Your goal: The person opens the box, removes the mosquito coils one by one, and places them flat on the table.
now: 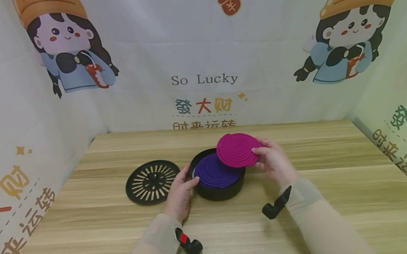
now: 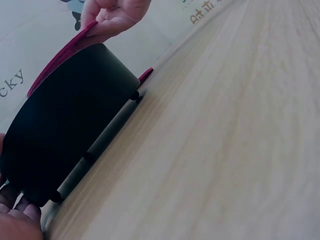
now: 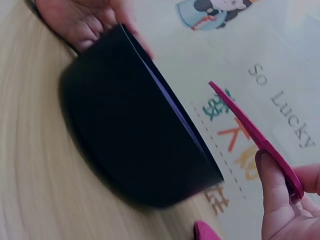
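A pink mosquito coil [image 1: 238, 150] is pinched at its right edge by my right hand [image 1: 274, 162]. It tilts above the right side of a round black tin [image 1: 220, 193]. Inside the tin lies a purple mosquito coil [image 1: 214, 171]. My left hand [image 1: 179, 194] grips the tin's left side, thumb over the rim and fingers outside. The right wrist view shows the held coil edge-on between thumb and fingers [image 3: 276, 187], apart from the tin. Low beside the tin, a second pink piece [image 3: 204, 231] shows partly; the left wrist view also catches it.
A black slotted round lid [image 1: 152, 182] with a centre knob lies left of the tin, close behind my left hand. Wood-grain table [image 1: 229, 238] surrounds everything. Printed cloth [image 1: 189, 36] walls the back and both sides. Small black cameras [image 1: 192, 247] are strapped to both wrists.
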Motion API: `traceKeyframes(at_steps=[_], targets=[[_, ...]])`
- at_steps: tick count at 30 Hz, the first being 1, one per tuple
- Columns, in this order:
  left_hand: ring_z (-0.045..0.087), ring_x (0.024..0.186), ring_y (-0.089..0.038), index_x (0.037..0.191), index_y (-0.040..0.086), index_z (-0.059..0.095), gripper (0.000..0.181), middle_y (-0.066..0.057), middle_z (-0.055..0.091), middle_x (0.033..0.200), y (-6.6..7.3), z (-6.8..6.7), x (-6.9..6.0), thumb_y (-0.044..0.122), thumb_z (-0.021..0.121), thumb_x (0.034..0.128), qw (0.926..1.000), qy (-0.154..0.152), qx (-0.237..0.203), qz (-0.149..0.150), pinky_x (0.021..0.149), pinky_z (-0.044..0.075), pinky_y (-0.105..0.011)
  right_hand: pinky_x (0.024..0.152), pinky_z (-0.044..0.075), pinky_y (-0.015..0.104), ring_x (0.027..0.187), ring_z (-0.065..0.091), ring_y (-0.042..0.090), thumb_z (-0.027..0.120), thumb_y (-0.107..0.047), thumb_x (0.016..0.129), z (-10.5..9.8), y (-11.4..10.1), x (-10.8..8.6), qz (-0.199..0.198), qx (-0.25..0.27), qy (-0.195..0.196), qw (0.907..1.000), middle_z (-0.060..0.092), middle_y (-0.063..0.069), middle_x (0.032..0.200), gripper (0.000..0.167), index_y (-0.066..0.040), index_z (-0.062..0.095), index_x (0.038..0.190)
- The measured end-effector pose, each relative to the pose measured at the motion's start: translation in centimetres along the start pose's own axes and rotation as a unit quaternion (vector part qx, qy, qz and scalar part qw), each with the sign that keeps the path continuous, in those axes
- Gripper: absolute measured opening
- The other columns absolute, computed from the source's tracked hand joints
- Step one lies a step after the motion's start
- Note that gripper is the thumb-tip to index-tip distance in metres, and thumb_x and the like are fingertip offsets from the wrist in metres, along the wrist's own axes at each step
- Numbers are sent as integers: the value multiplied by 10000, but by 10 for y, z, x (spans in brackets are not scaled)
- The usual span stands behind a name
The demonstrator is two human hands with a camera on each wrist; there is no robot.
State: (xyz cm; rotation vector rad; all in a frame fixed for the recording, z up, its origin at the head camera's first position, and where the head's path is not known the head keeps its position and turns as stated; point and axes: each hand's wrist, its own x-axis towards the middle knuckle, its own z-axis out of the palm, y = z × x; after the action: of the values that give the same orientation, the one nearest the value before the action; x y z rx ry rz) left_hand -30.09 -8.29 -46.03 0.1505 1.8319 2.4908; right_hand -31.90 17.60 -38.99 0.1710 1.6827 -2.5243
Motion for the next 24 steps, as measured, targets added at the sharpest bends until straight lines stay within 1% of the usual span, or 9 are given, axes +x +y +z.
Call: traceKeyframes(at_steps=[5,9,12,17,18,22,24], targets=[[178,1434,-319,1495,-55,220,650,-210,215,1554,0,-1,-1,-45,510,913,10000,-35,-12,15,1170,127,-400,620,551,214,715,663,78,438,60,955,-17,-6,0,-5,326,362,9988,639,-36,942,585,-16,235,1498],[177,1435,-319,1496,-50,222,650,-208,215,1556,1,0,-2,-41,512,914,10000,-43,22,8,1171,122,-404,652,552,211,723,647,83,435,45,963,-30,-9,0,-5,521,701,9962,608,-17,985,579,-45,227,1497],[179,1433,-319,1497,-45,225,650,-205,214,1557,1,0,-3,-39,512,914,10000,-42,49,-6,1170,123,-405,660,547,204,730,629,85,435,34,965,-39,-11,-1,-26,603,1003,9931,561,2,1057,582,-63,218,1497],[189,1430,-319,1496,-44,233,649,-201,213,1558,1,0,-3,-42,514,911,10000,-25,52,10,1169,133,-400,652,544,195,734,626,65,435,31,957,-51,-14,-2,-141,755,1559,9848,511,17,1164,634,-84,179,1525],[191,1429,-320,1495,-45,234,649,-202,214,1557,1,0,-3,-43,515,910,10000,-21,49,17,1168,134,-400,648,545,195,733,629,62,438,31,955,-54,-14,-2,-168,781,1687,9824,516,19,1172,630,-87,195,1525],[189,1427,-325,1495,-45,236,651,-204,209,1558,1,0,-3,-41,518,909,10000,1,64,21,1168,133,-404,663,551,204,749,635,59,427,48,948,-62,-15,-1,-267,968,2014,9744,524,15,1171,634,-96,203,1523],[187,1427,-324,1495,-43,238,651,-202,207,1559,2,0,-3,-40,520,908,10000,7,71,18,1169,131,-405,668,551,206,759,637,62,420,59,944,-66,-14,0,-323,1036,2157,9704,522,30,1212,624,-89,214,1514]])
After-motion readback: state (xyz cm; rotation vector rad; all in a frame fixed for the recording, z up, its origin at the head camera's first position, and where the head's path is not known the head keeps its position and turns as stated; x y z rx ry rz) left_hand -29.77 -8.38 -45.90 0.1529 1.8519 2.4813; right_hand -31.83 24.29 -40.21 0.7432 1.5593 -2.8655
